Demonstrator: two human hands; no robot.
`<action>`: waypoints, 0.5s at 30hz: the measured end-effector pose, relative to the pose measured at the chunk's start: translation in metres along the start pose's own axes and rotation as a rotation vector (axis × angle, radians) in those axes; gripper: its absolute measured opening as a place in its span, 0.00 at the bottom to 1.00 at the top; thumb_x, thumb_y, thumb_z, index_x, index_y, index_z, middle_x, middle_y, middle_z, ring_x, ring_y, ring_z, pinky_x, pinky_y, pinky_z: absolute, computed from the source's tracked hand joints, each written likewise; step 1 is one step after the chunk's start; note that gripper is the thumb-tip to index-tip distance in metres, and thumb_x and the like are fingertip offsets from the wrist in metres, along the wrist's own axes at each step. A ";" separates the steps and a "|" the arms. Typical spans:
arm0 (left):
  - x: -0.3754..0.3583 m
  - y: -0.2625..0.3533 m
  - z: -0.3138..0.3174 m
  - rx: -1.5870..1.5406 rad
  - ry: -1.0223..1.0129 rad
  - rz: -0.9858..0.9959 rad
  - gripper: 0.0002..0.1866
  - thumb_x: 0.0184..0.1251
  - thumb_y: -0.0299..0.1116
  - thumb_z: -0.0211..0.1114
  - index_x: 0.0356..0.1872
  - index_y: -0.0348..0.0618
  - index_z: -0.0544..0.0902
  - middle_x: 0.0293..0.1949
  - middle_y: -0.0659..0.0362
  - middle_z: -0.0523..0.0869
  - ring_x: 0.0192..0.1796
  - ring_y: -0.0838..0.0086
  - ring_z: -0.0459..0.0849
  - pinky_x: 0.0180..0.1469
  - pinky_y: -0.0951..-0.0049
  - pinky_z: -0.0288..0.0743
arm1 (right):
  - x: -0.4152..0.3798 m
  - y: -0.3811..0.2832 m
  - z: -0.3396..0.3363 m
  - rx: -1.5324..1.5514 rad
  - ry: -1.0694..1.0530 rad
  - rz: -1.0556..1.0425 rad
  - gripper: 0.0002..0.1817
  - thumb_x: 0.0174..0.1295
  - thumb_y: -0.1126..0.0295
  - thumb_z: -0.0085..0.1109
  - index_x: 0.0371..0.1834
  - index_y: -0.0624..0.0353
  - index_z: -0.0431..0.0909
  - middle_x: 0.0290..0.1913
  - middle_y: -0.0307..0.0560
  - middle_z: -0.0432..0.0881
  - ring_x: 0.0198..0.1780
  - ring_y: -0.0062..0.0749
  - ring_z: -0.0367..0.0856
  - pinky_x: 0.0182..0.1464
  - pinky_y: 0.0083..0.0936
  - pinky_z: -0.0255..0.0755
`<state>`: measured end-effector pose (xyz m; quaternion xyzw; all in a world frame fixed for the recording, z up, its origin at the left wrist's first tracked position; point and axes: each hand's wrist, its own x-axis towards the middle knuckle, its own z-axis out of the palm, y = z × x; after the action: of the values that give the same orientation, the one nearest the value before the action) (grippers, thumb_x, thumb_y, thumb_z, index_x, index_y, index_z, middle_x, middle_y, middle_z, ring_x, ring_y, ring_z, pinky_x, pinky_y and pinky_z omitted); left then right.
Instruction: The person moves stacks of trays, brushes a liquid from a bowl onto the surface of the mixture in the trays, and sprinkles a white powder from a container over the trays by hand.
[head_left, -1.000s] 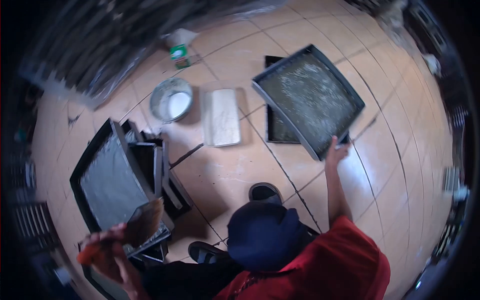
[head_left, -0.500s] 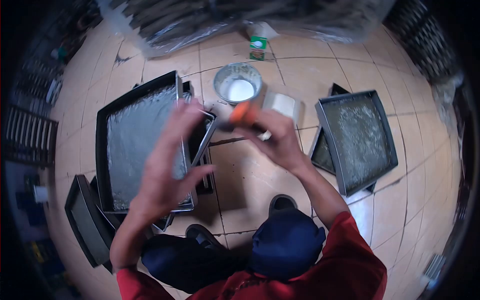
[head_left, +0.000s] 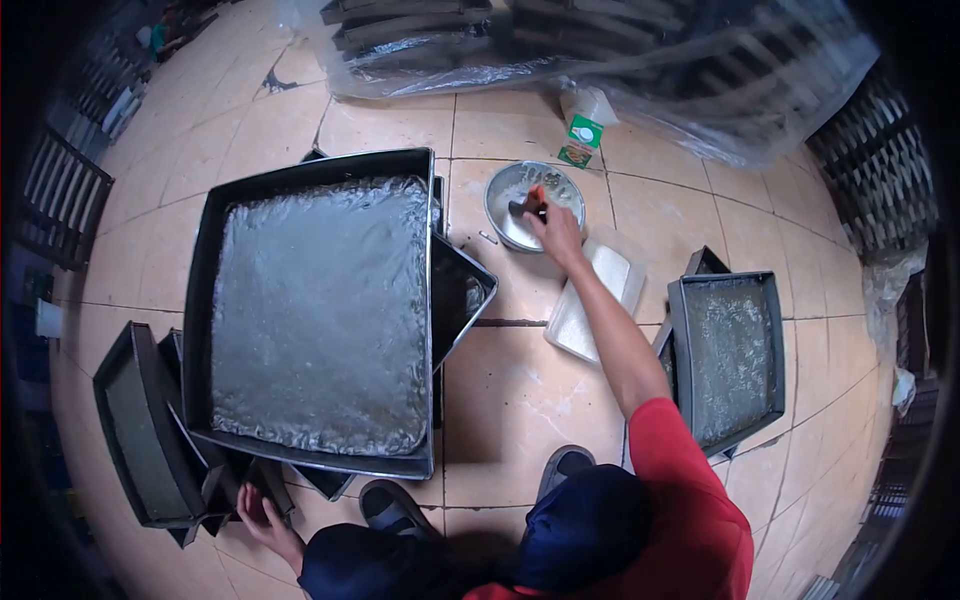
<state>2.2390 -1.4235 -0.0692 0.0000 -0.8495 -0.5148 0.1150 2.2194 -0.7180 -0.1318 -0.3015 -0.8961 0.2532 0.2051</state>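
My right hand [head_left: 556,234] reaches into a metal bowl [head_left: 571,188] of white substance, its fingers closed around an orange-and-dark brush [head_left: 536,197]. The brush's tip is down in the bowl, so its bristles are hard to make out. My left hand [head_left: 263,519] hangs low at the left by my knee, fingers apart and holding nothing. It is near the corner of some smaller dark tins [head_left: 140,440]. A large square metal pan [head_left: 318,172] with a wet, shiny grey inside rests on other tins in front of me.
Right of the bowl lies a pale rectangular block in clear wrap [head_left: 610,275]. A green carton [head_left: 580,140] stands behind the bowl. Stacked coated pans [head_left: 778,345] sit at the right. Clear plastic sheeting [head_left: 640,100] covers racks at the back. My sandalled feet [head_left: 393,508] are close to the large pan.
My right hand has moved forward with the brush into the bowl. My left hand has drawn back from above the large pan to low beside my knee. The head view has shifted.
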 end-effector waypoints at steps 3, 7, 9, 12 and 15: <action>-0.024 -0.062 -0.016 -0.080 -0.038 -0.217 0.22 0.75 0.27 0.59 0.68 0.40 0.71 0.63 0.50 0.78 0.65 0.65 0.76 0.68 0.65 0.67 | -0.026 0.001 0.000 0.017 0.013 -0.092 0.23 0.62 0.62 0.67 0.61 0.50 0.79 0.40 0.57 0.87 0.42 0.58 0.85 0.46 0.47 0.77; -0.021 -0.049 0.006 -0.265 -0.034 -0.482 0.23 0.78 0.32 0.57 0.71 0.44 0.67 0.66 0.51 0.75 0.65 0.64 0.77 0.66 0.64 0.71 | -0.050 -0.001 -0.013 0.102 0.011 -0.102 0.15 0.61 0.62 0.69 0.49 0.56 0.85 0.36 0.58 0.87 0.39 0.54 0.86 0.42 0.41 0.77; 0.002 -0.025 0.028 -0.326 -0.060 -0.500 0.24 0.80 0.34 0.55 0.72 0.45 0.65 0.67 0.50 0.73 0.67 0.63 0.76 0.67 0.64 0.71 | -0.061 0.000 -0.020 0.211 -0.022 -0.087 0.16 0.62 0.63 0.69 0.49 0.60 0.84 0.37 0.56 0.88 0.39 0.47 0.88 0.42 0.35 0.78; 0.033 -0.013 0.045 -0.428 -0.055 -0.500 0.22 0.82 0.35 0.51 0.72 0.45 0.64 0.68 0.49 0.72 0.69 0.63 0.74 0.70 0.62 0.68 | -0.076 -0.021 -0.033 0.330 -0.008 0.012 0.14 0.65 0.67 0.67 0.49 0.62 0.83 0.39 0.48 0.89 0.40 0.33 0.89 0.44 0.28 0.80; 0.052 -0.029 0.048 -0.410 0.052 -0.396 0.20 0.83 0.34 0.49 0.70 0.43 0.65 0.66 0.53 0.73 0.66 0.67 0.75 0.67 0.63 0.70 | -0.077 -0.035 -0.035 0.351 0.088 0.025 0.13 0.67 0.69 0.65 0.51 0.62 0.82 0.42 0.45 0.87 0.43 0.26 0.85 0.46 0.25 0.79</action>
<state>2.1751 -1.4012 -0.1058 0.1560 -0.7079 -0.6881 0.0317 2.2788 -0.7801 -0.1001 -0.2833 -0.8244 0.3945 0.2906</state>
